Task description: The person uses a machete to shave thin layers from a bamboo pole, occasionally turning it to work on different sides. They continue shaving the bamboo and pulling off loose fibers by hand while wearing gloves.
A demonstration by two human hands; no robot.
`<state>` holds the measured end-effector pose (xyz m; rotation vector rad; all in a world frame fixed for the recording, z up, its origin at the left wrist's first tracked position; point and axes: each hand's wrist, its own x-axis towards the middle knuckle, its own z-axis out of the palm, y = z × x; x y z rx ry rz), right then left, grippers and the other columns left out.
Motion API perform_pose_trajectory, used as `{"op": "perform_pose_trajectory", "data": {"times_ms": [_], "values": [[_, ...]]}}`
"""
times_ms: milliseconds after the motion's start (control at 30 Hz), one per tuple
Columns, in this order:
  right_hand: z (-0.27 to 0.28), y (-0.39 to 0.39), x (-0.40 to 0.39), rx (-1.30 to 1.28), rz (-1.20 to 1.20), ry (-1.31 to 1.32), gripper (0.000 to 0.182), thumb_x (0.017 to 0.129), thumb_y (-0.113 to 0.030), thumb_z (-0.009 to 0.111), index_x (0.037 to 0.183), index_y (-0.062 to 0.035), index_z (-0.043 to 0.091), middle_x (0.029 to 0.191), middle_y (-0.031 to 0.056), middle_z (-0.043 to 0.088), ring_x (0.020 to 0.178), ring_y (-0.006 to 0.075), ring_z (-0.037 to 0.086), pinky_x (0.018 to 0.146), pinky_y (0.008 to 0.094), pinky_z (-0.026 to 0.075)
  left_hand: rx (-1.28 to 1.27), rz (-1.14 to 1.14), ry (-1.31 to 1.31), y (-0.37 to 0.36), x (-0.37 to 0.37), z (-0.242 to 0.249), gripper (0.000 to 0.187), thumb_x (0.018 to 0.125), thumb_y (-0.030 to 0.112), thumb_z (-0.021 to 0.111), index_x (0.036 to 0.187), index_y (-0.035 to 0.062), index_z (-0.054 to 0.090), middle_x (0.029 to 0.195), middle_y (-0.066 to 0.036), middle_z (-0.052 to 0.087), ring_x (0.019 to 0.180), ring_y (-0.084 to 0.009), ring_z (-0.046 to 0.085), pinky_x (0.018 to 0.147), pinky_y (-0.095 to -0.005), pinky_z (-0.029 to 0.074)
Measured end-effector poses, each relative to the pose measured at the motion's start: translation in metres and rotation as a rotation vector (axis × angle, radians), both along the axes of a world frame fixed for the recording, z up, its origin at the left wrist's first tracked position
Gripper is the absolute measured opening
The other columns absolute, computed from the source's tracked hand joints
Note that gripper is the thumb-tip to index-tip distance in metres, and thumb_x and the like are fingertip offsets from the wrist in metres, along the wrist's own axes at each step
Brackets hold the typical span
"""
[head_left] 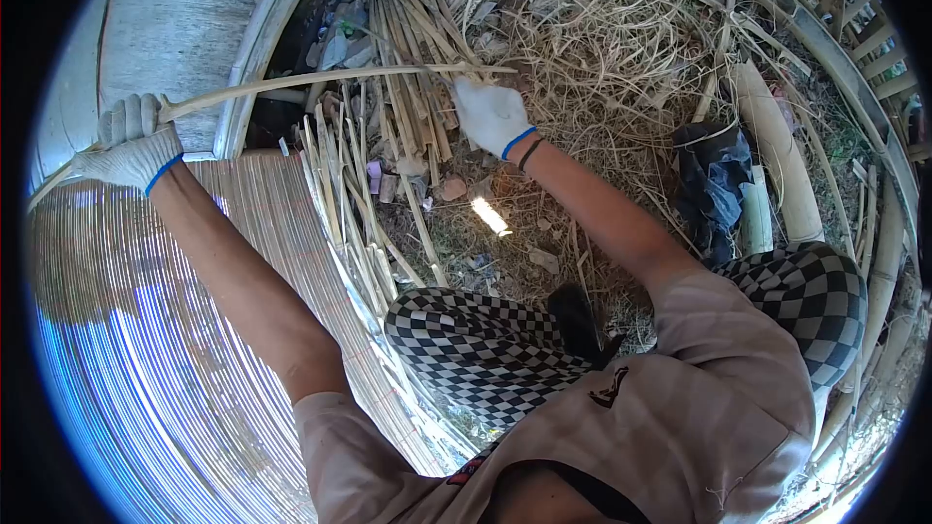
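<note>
My left hand point(131, 141), in a white knit glove with a blue cuff, is wrapped round a long bamboo strip point(291, 81) at the left. From that fist the strip runs rightward in a slight bow, and its tail sticks out behind the hand. My right hand point(490, 116), gloved the same way and blurred, is closed just under the strip's right end. A thin dark edge shows by its fingers, but I cannot tell what this hand grips. Behind the strip lies a pile of split bamboo sticks point(413, 102).
Bamboo shavings point(621, 68) cover the ground ahead. A slatted bamboo mat point(194, 272) spreads at the left, below a pale panel point(189, 19). To the right are a black plastic bag point(714, 184) and a thick bamboo pole point(777, 155). My checkered trouser legs point(466, 340) are bent below.
</note>
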<state>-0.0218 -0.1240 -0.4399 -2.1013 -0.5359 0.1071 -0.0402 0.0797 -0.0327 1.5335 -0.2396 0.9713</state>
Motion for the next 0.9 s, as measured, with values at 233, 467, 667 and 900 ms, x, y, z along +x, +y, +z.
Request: {"op": "perform_pose_trajectory", "data": {"times_ms": [233,467,667,900], "values": [[-0.088,0.004,0.045,-0.156,-0.047,0.136,0.022,0.092,-0.013,0.054,0.105,0.0029,0.063,0.092,0.0256,0.074,0.088,0.041,0.074,0.075,0.054,0.057,-0.031,-0.228,0.055,0.025,0.006,0.011,0.067,0.089,0.076,0.037,0.053,0.0215,0.022,0.042,0.005,0.023,0.034,-0.0108,0.015,0.034,-0.0252,0.017],[-0.042,0.005,0.015,0.058,-0.051,-0.079,0.018,0.091,-0.011,0.054,0.102,-0.0002,0.063,0.084,0.0211,0.074,0.077,0.0417,0.073,0.072,0.0538,0.057,0.044,-0.164,0.11,0.022,0.017,0.021,0.06,0.085,0.068,0.042,0.051,0.0207,0.026,0.043,0.004,0.027,0.035,-0.0111,0.017,0.036,-0.0255,0.017],[-0.13,-0.011,0.041,-0.303,-0.052,0.386,0.03,0.094,-0.021,0.058,0.111,-0.0053,0.077,0.113,0.0168,0.076,0.103,0.0354,0.073,0.086,0.0444,0.058,0.02,-0.256,0.122,0.037,0.012,0.027,0.084,0.076,0.1,0.033,0.052,0.0211,0.021,0.044,0.004,0.021,0.036,-0.0105,0.014,0.037,-0.0253,0.016],[-0.137,0.007,0.014,-0.23,-0.135,0.243,0.023,0.095,-0.017,0.056,0.106,-0.0034,0.071,0.107,0.0202,0.074,0.099,0.037,0.072,0.082,0.0448,0.058,0.047,-0.266,0.135,0.013,0.005,0.022,0.063,0.102,0.063,0.031,0.056,0.0209,0.023,0.049,0.004,0.021,0.042,-0.0117,0.015,0.039,-0.0271,0.015]]}}
